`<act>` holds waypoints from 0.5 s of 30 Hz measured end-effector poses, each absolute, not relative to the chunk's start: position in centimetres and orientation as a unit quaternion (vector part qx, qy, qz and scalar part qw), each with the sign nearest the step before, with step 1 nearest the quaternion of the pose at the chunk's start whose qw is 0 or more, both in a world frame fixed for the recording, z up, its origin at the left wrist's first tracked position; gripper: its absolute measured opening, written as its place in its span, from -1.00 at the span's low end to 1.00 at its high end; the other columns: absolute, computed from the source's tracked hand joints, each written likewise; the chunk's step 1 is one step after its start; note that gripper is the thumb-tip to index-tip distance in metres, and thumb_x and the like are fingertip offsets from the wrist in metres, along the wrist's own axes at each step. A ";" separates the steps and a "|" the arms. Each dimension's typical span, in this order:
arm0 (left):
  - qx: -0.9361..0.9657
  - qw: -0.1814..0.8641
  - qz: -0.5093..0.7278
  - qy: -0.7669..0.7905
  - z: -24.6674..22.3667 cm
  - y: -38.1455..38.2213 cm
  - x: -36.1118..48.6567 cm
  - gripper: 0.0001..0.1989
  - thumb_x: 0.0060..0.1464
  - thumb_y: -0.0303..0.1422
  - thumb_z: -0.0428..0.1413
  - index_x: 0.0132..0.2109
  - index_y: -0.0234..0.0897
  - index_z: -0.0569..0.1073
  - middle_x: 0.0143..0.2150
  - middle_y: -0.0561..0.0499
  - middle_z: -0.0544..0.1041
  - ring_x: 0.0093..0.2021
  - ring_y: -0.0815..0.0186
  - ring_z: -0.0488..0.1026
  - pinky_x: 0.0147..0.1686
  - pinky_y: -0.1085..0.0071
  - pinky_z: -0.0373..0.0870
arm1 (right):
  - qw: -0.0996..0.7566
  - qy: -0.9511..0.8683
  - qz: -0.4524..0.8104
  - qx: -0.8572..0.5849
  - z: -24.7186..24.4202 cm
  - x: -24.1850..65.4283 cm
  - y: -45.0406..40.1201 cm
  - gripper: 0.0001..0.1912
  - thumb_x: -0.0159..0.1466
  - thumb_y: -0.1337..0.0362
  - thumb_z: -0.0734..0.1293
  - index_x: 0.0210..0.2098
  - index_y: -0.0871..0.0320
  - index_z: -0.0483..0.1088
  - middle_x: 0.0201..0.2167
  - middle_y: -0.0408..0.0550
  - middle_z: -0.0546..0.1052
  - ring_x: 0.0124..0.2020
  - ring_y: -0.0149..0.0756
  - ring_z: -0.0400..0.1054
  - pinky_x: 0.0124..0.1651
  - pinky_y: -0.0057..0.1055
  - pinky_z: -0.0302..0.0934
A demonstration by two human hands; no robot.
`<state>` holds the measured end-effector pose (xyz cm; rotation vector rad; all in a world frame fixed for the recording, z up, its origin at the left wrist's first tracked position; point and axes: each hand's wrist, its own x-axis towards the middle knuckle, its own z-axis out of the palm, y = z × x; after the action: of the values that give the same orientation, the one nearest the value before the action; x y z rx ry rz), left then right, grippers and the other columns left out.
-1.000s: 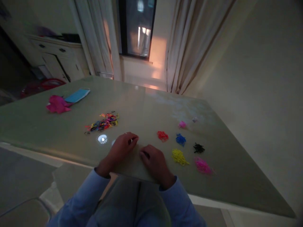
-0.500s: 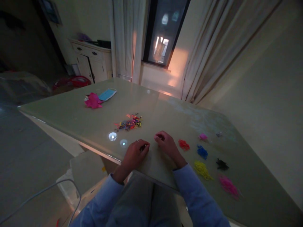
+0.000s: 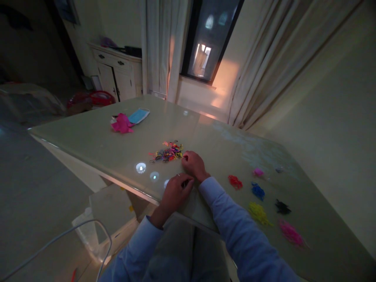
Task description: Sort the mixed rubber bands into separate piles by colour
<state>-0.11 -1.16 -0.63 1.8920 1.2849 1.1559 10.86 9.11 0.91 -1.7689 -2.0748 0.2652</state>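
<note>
A mixed heap of small coloured rubber bands lies on the glass-topped table. My right hand is at the heap's right edge, its fingertips pinched together by the yellow bands. Whether a band is between them is hidden. Nearer the table's front edge, my left hand rests with thumb and forefinger closed together; whatever they hold is too small to make out. To the right lie sorted piles of bands: red, blue, yellow, black and pink.
Farther back on the table are a crumpled pink piece and a blue face mask. A smaller pink pile and a greyish one sit at the right. A cable loops at the lower left.
My right hand has moved left and forward, from the bare tabletop to the edge of the mixed heap. My left hand stays closed near the front edge. The view has shifted slightly.
</note>
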 end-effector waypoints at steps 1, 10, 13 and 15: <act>0.707 0.285 0.435 0.480 -0.6 -1.2 -0.1 -0.84 0.18 -0.39 0.09 -0.27 -0.26 0.58 -0.30 -0.02 0.62 -0.29 0.27 0.51 -0.24 0.38 0.34 | 0.205 -0.740 0.096 -0.633 0.9 10.9 9.1 -0.82 0.25 0.32 0.27 -0.29 0.14 0.53 -0.23 0.06 0.60 -0.25 -0.24 0.40 -0.22 -0.41 0.11; 0.700 0.291 0.445 0.477 -0.7 -1.1 -0.2 -0.84 0.18 -0.39 0.08 -0.27 -0.26 0.57 -0.30 -0.02 0.62 -0.28 0.27 0.51 -0.24 0.37 0.35 | 0.320 -0.687 0.189 -0.625 0.9 12.2 8.7 -0.87 0.18 0.32 0.28 -0.40 0.16 0.49 -0.35 -0.02 0.59 -0.31 -0.28 0.38 -0.21 -0.41 0.16; 0.699 0.300 0.443 0.474 -0.6 -1.0 -0.2 -0.82 0.17 -0.38 0.07 -0.27 -0.26 0.58 -0.31 -0.02 0.62 -0.29 0.28 0.52 -0.25 0.38 0.36 | 0.374 -0.643 0.253 -0.619 1.4 13.4 7.9 -0.84 0.17 0.26 0.25 -0.42 0.17 0.45 -0.42 -0.05 0.55 -0.39 -0.31 0.37 -0.28 -0.42 0.20; 0.696 0.306 0.443 0.475 -0.6 -1.0 -0.3 -0.82 0.17 -0.37 0.07 -0.27 -0.26 0.58 -0.31 -0.02 0.62 -0.30 0.28 0.51 -0.26 0.38 0.36 | 0.400 -0.612 0.304 -0.611 1.9 14.3 6.8 -0.81 0.17 0.20 0.24 -0.44 0.17 0.41 -0.49 -0.10 0.50 -0.50 -0.35 0.32 -0.41 -0.44 0.18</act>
<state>-0.27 -0.99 -0.58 1.8409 1.2566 1.1730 14.25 6.85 1.85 -1.5447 -1.5483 0.7697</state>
